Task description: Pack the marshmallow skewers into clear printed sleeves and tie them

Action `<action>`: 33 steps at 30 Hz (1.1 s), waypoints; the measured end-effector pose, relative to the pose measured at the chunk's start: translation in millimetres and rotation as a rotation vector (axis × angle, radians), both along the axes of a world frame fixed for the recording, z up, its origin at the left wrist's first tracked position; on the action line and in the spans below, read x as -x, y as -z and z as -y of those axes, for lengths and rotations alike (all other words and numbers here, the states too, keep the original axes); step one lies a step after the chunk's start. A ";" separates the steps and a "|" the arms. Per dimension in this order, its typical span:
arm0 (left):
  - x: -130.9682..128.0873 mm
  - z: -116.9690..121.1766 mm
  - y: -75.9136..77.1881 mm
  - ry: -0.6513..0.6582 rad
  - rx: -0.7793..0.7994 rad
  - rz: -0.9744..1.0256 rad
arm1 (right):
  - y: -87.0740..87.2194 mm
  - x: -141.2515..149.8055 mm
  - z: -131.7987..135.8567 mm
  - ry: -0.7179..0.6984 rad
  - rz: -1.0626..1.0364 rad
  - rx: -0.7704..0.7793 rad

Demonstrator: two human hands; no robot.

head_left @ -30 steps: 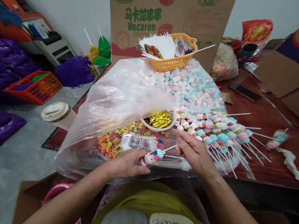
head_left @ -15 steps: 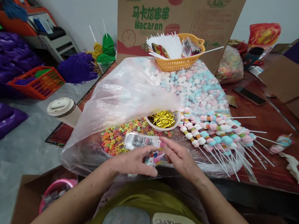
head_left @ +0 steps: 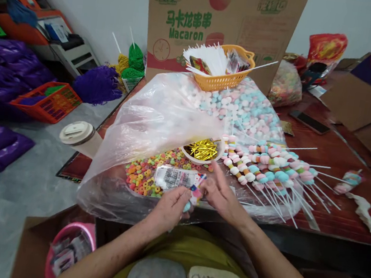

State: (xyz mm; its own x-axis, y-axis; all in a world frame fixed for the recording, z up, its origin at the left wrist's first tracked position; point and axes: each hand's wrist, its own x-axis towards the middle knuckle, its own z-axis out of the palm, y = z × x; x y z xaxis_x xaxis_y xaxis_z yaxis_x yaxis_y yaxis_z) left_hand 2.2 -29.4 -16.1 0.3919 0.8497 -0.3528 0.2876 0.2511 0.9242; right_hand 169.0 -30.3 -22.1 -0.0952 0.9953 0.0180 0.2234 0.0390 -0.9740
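Note:
My left hand point(head_left: 170, 206) is closed round a wrapped candy skewer point(head_left: 195, 194) held upright at the table's near edge. My right hand point(head_left: 221, 194) pinches the top of that same skewer, fingers pressed together at its wrapper. Just beyond them lies a stack of printed clear bags point(head_left: 174, 177) on a pile of coloured ring candies point(head_left: 142, 176). A white bowl of gold twist ties point(head_left: 202, 149) sits behind. To the right, several finished marshmallow skewers point(head_left: 267, 164) lie in a row.
A large plastic sheet point(head_left: 153, 121) holds pastel marshmallows point(head_left: 240, 107). An orange basket of white sticks point(head_left: 220, 66) stands before a Macaron carton point(head_left: 222, 16). A lidded cup point(head_left: 78, 135) is at the left; a phone point(head_left: 310, 122) and one wrapped skewer point(head_left: 349, 181) at the right. A pink bucket point(head_left: 70, 249) sits below.
The skewer went from lying sideways in my left hand to standing upright. My right hand left its stick end and closed in on the top of the wrapper.

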 end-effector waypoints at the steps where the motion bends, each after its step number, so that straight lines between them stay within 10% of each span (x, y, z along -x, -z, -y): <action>1: 0.8 -1.4 -0.5 -0.015 -0.043 -0.029 | 1.2 -1.0 1.7 -0.025 -0.041 0.024; 6: 4.7 -4.8 -7.3 0.164 -0.336 -0.266 | 9.4 12.4 18.3 -0.124 -0.027 0.157; 13: 3.6 -1.3 -21.4 0.435 -0.153 -0.084 | 5.9 18.8 16.7 -0.118 -0.057 0.360; 18: 3.0 -14.0 -18.4 0.307 0.101 -0.181 | -19.4 -1.1 1.2 0.155 0.552 -0.451; 22: 8.5 -23.9 -25.3 0.421 0.101 -0.136 | -23.3 -2.7 2.3 -0.351 0.967 -0.941; 26: 18.9 -33.7 -34.6 0.677 0.020 -0.141 | -9.9 4.1 7.0 -0.549 1.130 -0.788; 33: 28.5 -26.7 -31.2 0.703 -1.005 -0.781 | -18.5 13.8 -9.8 -0.587 0.568 0.001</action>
State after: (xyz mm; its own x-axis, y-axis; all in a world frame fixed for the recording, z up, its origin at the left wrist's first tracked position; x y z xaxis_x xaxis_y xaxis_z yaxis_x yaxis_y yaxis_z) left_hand -26.3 -2.7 15.1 0.8135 0.5794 -0.0505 0.5784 -0.7968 0.1751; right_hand 155.2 -20.5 -3.6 -0.5952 0.7806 -0.1909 0.6267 0.3022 -0.7182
